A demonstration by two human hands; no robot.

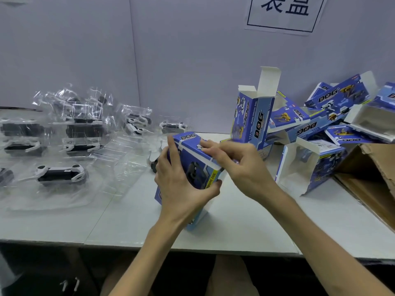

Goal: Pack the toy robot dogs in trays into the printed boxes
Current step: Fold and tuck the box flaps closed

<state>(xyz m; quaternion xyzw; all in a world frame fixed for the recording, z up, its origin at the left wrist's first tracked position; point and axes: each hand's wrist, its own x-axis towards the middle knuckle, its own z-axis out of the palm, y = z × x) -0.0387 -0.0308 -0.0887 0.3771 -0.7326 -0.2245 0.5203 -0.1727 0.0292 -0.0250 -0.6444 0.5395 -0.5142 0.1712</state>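
Gripping printed box (197, 162) w/ left hand (177, 185), right hand (241, 167); contents not visible.

packing workshop: piled printed boxes (333, 116), trays (64, 133).

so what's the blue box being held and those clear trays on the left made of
Blue printed box: probably thin cardboard, printed outside with a slight sheen; the upright open box beside it shows plain white inner flaps. Clear moulded trays: apparently thin transparent plastic, glossy, with glare and creases.
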